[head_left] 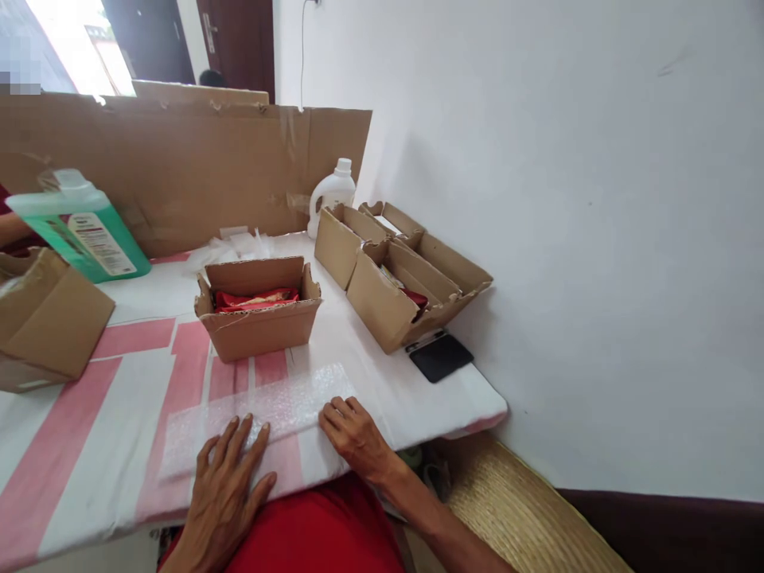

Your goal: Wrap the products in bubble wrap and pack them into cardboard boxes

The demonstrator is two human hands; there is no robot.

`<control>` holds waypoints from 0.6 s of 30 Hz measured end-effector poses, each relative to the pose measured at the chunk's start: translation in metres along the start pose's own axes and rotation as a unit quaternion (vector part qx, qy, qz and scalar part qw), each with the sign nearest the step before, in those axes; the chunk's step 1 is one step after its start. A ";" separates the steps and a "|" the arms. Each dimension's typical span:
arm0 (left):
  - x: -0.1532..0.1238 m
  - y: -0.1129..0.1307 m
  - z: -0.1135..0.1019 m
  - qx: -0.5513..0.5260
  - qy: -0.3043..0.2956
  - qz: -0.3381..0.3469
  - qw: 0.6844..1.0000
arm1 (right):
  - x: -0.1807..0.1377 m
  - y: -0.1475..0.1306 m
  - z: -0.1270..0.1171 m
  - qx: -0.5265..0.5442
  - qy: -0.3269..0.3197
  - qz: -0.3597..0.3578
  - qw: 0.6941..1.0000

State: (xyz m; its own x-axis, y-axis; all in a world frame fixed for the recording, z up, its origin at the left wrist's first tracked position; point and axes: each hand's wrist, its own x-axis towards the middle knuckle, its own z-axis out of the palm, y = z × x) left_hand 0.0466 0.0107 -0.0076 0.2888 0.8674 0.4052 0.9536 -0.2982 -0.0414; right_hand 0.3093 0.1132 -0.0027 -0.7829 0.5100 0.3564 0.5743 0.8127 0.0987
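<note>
Both hands flat, holding nothing: left hand (230, 485) spread on bubble wrap sheet (256, 418) at table (89, 461) front edge, right hand (352, 434) fingers curled on its right end. Green bottle (83, 227) far left, label unreadable. Behind wrap, open carton (258, 314) with red packets (256, 299).

Bright daylight glares, overexposed, from the open doorway (77, 40) at eleven o'clock; wide-angle distortion bends edges; shadows stay soft.

Both hands flat on a bubble wrap sheet (256, 418) near the table (89, 469) edge: left hand (230, 485) spread on its near side, right hand (352, 434) curled at its right end. Open cardboard box (258, 318) with red packets just behind.
</note>
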 end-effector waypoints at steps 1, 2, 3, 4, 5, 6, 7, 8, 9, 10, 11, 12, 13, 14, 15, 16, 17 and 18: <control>0.003 0.001 -0.002 -0.009 -0.004 0.005 1.000 | -0.002 0.008 0.001 -0.006 0.003 0.000 1.000; 0.006 0.003 -0.004 -0.024 -0.008 0.014 1.000 | -0.003 0.016 0.002 -0.010 0.004 0.005 1.000; 0.008 0.005 -0.006 -0.042 -0.012 0.026 0.999 | -0.005 0.025 0.003 -0.014 0.003 0.014 1.000; 0.011 0.007 -0.008 -0.061 -0.018 0.040 0.997 | -0.007 0.034 0.004 -0.016 0.000 0.025 1.000; 0.013 0.009 -0.009 -0.080 -0.027 0.056 0.995 | -0.008 0.043 0.005 -0.016 -0.003 0.038 0.999; 0.015 0.012 -0.011 -0.095 -0.036 0.072 0.992 | -0.010 0.052 0.005 -0.015 -0.006 0.052 0.999; 0.016 0.014 -0.012 -0.105 -0.045 0.086 0.990 | -0.011 0.059 0.006 -0.014 -0.010 0.065 0.998; 0.016 0.015 -0.012 -0.113 -0.052 0.098 0.987 | -0.013 0.066 0.006 -0.012 -0.012 0.076 0.997; 0.016 0.016 -0.012 -0.119 -0.056 0.110 0.985 | -0.014 0.071 0.007 -0.012 -0.015 0.085 0.996; 0.014 0.016 -0.011 -0.125 -0.052 0.121 0.983 | -0.016 0.075 0.007 -0.013 -0.017 0.093 0.995; 0.012 0.016 -0.010 -0.128 -0.043 0.131 0.982 | -0.018 0.077 0.008 -0.014 -0.019 0.100 0.995; 0.010 0.014 -0.009 -0.131 -0.034 0.136 0.981 | -0.019 0.078 0.008 -0.014 -0.021 0.106 0.994; 0.007 0.013 -0.009 -0.132 -0.025 0.138 0.981 | -0.020 0.077 0.008 -0.014 -0.023 0.111 0.993; 0.005 0.011 -0.009 -0.132 -0.019 0.139 0.981 | -0.021 0.075 0.007 -0.014 -0.025 0.117 0.993; 0.002 0.009 -0.010 -0.132 -0.013 0.140 0.981 | -0.021 0.070 0.005 -0.017 -0.027 0.126 0.992; 0.000 0.006 -0.012 -0.132 -0.009 0.139 0.981 | -0.020 0.064 0.003 -0.022 -0.025 0.138 0.990; -0.001 0.004 -0.014 -0.131 -0.006 0.140 0.981 | -0.018 0.056 0.000 -0.027 -0.021 0.152 0.988; -0.001 0.002 -0.016 -0.128 -0.001 0.144 0.981 | -0.016 0.046 -0.004 -0.026 -0.013 0.163 0.986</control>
State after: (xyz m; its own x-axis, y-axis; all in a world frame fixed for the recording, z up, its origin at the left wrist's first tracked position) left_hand 0.0471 0.0025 0.0064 0.5445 0.7327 0.4082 0.7796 -0.6217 0.0761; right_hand 0.3489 0.1416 0.0001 -0.5607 0.7489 0.3532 0.8070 0.5898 0.0305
